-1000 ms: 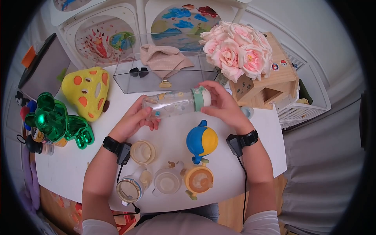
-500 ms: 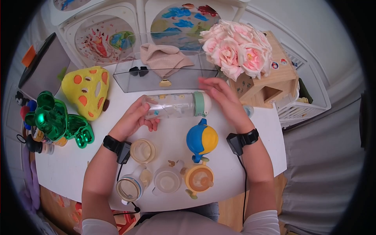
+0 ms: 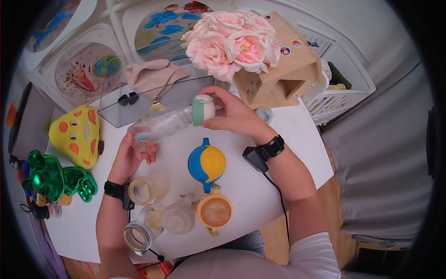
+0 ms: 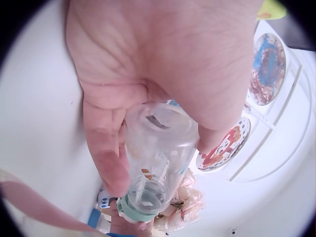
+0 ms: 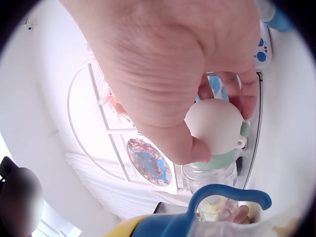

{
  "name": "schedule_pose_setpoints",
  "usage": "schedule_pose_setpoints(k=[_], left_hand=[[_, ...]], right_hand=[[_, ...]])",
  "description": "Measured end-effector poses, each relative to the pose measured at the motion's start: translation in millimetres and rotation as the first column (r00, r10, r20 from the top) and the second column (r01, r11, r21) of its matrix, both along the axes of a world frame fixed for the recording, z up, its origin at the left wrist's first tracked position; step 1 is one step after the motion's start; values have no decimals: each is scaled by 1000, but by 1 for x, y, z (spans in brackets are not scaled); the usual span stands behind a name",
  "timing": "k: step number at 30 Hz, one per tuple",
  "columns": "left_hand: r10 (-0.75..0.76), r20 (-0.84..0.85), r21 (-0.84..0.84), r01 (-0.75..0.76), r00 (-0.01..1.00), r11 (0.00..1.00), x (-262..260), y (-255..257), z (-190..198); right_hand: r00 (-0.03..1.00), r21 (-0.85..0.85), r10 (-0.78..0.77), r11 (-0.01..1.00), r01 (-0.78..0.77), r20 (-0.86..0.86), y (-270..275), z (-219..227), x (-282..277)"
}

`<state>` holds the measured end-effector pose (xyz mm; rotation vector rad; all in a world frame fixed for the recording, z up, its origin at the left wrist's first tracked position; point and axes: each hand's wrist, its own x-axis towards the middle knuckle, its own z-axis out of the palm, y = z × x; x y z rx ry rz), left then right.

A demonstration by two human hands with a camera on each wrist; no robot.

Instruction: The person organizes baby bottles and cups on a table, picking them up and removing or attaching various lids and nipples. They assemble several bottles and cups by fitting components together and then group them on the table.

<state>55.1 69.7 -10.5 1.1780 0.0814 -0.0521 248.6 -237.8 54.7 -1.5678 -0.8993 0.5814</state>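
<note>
A clear baby bottle (image 3: pixel 168 122) with a green collar and white cap (image 3: pixel 204 109) lies tilted above the table, cap end to the right. My left hand (image 3: pixel 132 153) holds its base, thumb on one side and fingers on the other, as the left wrist view shows. With curled fingers and thumb, my right hand (image 3: pixel 237 114) grips the cap; in the right wrist view the thumb presses beside the green collar. Below the bottle stands a blue and yellow cup (image 3: pixel 207 162) with handles. Nearer me are an orange two-handled cup (image 3: pixel 214 210), a frosted cup (image 3: pixel 178 218) and clear jars (image 3: pixel 143 191).
Behind the bottle is a transparent box (image 3: pixel 160 100) with a pink cloth (image 3: pixel 153 76) in it. Pink roses (image 3: pixel 234 44) and a wooden house (image 3: pixel 278 65) stand at the back right. A yellow plush (image 3: pixel 76 135) and a shiny green figure (image 3: pixel 46 176) are on the left.
The right hand left the cap half a second ago with its fingers loose and now grips it again. The bottle's cap end has tilted upward, and the head view has shifted right.
</note>
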Motion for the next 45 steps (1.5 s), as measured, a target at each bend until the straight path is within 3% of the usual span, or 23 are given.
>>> schedule_pose_setpoints(k=[5, 7, 10, 14, 17, 21, 23, 25, 26, 28, 29, 31, 35, 37, 38, 40, 45], left_hand=[[9, 25, -9, -8, 1000, 1000, 2, -3, 1], [10, 28, -17, -10, 1000, 1000, 2, -3, 1], [27, 33, -38, -26, 999, 999, 2, -3, 0], [8, 65, -44, -5, 998, 999, 4, 1, -4], [-17, 77, -30, 20, 997, 999, 4, 1, -1], [24, 64, -22, -22, 998, 1000, 3, -7, 6], [33, 68, -26, -31, 997, 999, 3, -7, 6], [37, 65, -29, -35, 997, 999, 2, -6, 5], [19, 71, -28, -17, 997, 999, 2, -4, 4], [-5, 76, -28, 7, 997, 1000, 1, -3, 3], [-3, 73, -23, 5, 997, 1000, 1, -3, 3], [-7, 75, -19, 9, 997, 1000, 1, -3, 3], [2, 66, -39, 0, 998, 999, 0, -4, 2], [10, 64, -45, -7, 998, 999, 0, -3, 2], [2, 73, -49, 2, 997, 999, 0, -3, 1], [-6, 82, -52, 10, 997, 999, 1, -1, -1], [-10, 71, -73, 15, 997, 997, 1, 0, 0]], right_hand=[[985, -54, -51, 997, 60, 163, -1, 9, -6], [933, -67, -87, 991, 117, 349, -2, 15, -8], [862, -64, -126, 982, 179, 490, -9, 29, -16], [794, -25, -164, 975, 220, 585, -29, 62, -33], [825, 32, -263, 958, 287, 500, -55, 74, -50], [732, 95, -431, 887, 453, 527, -110, 83, -63], [711, 258, -512, 859, 443, 483, -149, 79, -57], [761, 333, -600, 790, 514, 246, -181, 94, -66], [697, 321, -670, 739, 592, 256, -197, 100, -65], [747, 313, -661, 726, 612, 70, -226, 108, -53], [744, 312, -664, 724, 615, 73, -231, 108, -46], [709, 68, -705, 709, 702, 29, -238, 99, -28], [706, -127, -671, 699, 704, 227, -218, 55, 9], [561, -211, -620, 546, 811, 548, -205, 35, 26], [562, -211, -620, 548, 810, 547, -200, 28, 33], [462, -161, -633, 474, 866, 621, -186, 22, 37], [406, -157, -612, 419, 894, 678, -164, 3, 51]])
